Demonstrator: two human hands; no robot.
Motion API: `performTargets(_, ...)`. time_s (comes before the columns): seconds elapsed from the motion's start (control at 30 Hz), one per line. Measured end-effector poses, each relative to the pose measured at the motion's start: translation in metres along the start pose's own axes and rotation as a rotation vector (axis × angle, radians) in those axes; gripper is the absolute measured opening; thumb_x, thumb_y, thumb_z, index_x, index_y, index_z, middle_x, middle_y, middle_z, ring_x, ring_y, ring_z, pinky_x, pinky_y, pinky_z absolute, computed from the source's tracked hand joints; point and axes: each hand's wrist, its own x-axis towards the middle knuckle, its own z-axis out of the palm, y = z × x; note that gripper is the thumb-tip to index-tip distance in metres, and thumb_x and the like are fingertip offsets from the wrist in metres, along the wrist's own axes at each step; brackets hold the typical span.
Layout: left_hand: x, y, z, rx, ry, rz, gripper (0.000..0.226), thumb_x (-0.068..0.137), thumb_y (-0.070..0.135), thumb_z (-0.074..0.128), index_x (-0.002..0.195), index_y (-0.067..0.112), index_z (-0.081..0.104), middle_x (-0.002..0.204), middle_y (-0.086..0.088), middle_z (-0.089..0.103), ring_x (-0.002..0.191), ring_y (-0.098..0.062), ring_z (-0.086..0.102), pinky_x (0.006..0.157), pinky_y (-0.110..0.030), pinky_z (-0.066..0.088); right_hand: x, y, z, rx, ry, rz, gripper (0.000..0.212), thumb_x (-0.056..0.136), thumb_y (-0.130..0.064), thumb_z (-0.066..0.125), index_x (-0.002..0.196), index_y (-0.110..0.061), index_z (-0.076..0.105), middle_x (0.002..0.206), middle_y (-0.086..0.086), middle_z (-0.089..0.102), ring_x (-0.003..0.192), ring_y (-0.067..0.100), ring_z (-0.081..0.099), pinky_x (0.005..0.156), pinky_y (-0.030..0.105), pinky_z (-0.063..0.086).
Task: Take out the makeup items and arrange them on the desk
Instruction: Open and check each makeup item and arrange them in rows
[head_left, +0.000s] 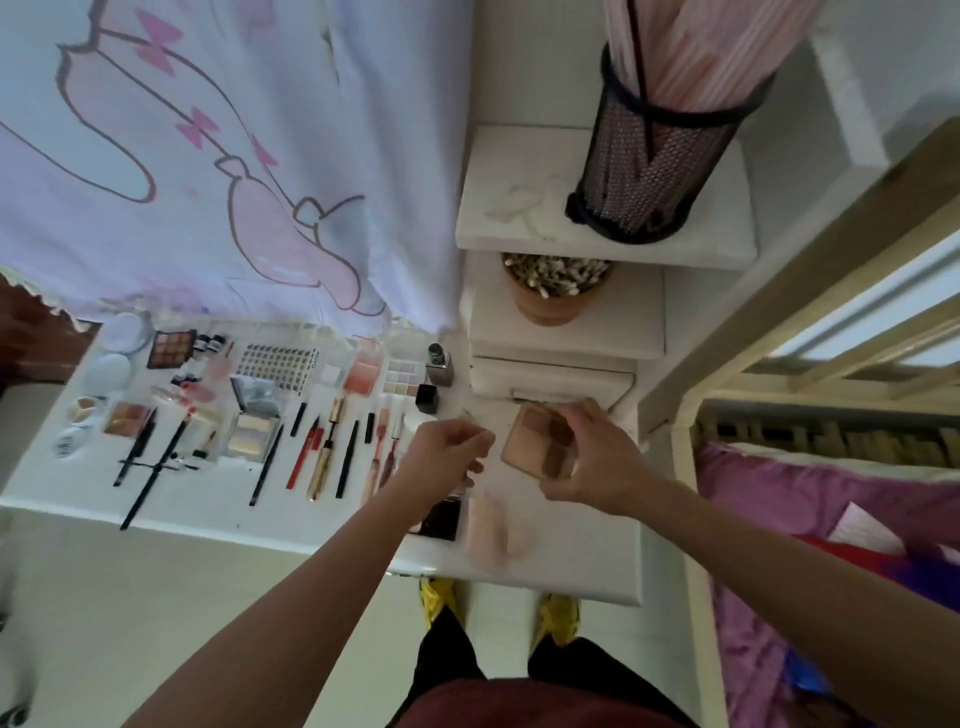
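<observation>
Your right hand (592, 452) pinches a brown eyeshadow palette (540, 441) by its edge over the right end of the desk (208, 499), your left hand (449, 452) curls beside it, holding what I cannot tell, and pencils (347, 460) line the desk's middle.

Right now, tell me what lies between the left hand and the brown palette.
In the head view, only a narrow strip of bare white desk separates the left hand from the brown palette, which the right hand holds.
</observation>
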Motion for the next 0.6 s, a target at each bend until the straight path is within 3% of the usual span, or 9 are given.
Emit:
performTargets(0.13, -0.007, 0.026, 0.02, -0.185, -0.049, 0.043, 0.015, 0.091, 0.012, 0.065, 0.103, 0.004, 0.069, 0.087, -0.013, 0.069, 0.073, -0.018, 0.065, 0.066, -0.029, 0.056, -0.01, -0.008, -0.036, 0.007, 0.044, -0.174, 0.101, 0.06, -0.046, 0.084, 0.145, -0.02, 0.036, 0.129, -0.007, 0.035, 0.107, 0.006, 0.043, 0.089, 0.017, 0.035)
performTargets(0.23, -0.008, 0.038, 0.029, -0.312, -0.006, 0.045, 0.015, 0.087, 0.004, 0.067, 0.1, -0.004, 0.068, 0.083, -0.013, 0.065, 0.068, -0.019, 0.062, 0.06, -0.027, 0.054, -0.015, -0.007, -0.055, 0.063, 0.063, -0.221, 0.098, 0.062, -0.044, 0.086, 0.144, -0.022, 0.038, 0.13, -0.009, 0.037, 0.107, 0.004, 0.045, 0.09, 0.018, 0.038)
performTargets(0.3, -0.011, 0.046, 0.031, -0.401, -0.008, 0.047, 0.007, 0.086, 0.001, 0.067, 0.092, -0.003, 0.068, 0.08, -0.014, 0.064, 0.065, -0.02, 0.062, 0.058, -0.026, 0.054, -0.019, -0.004, -0.063, 0.313, 0.074, -0.158, 0.083, 0.068, -0.032, 0.088, 0.138, -0.024, 0.045, 0.125, -0.006, 0.048, 0.102, 0.008, 0.054, 0.084, 0.022, 0.048)
performTargets(0.4, -0.016, 0.053, 0.033, -0.468, -0.039, 0.036, 0.006, 0.086, 0.001, 0.065, 0.091, -0.003, 0.066, 0.078, -0.012, 0.064, 0.065, -0.019, 0.063, 0.057, -0.026, 0.055, -0.022, -0.003, -0.074, 0.797, 0.044, 0.019, 0.044, 0.082, -0.01, 0.078, 0.121, -0.016, 0.06, 0.104, 0.007, 0.069, 0.079, 0.012, 0.066, 0.062, 0.03, 0.056)
performTargets(0.53, -0.025, 0.056, 0.034, -0.444, -0.133, 0.025, 0.014, 0.09, 0.013, 0.065, 0.094, 0.0, 0.063, 0.073, -0.009, 0.058, 0.064, -0.017, 0.058, 0.058, -0.027, 0.052, -0.022, 0.004, -0.087, 0.895, -0.024, -0.035, 0.031, 0.084, -0.002, 0.073, 0.108, -0.02, 0.069, 0.088, 0.01, 0.074, 0.073, 0.013, 0.065, 0.058, 0.024, 0.052)
performTargets(0.6, -0.027, 0.056, 0.031, -0.5, -0.183, 0.039, 0.033, 0.084, 0.023, 0.072, 0.103, -0.002, 0.059, 0.081, -0.012, 0.048, 0.068, -0.019, 0.052, 0.059, -0.026, 0.052, -0.022, 0.002, -0.094, 0.973, -0.09, -0.037, 0.032, 0.085, 0.0, 0.07, 0.113, -0.015, 0.068, 0.085, 0.012, 0.07, 0.068, 0.013, 0.061, 0.053, 0.022, 0.048)
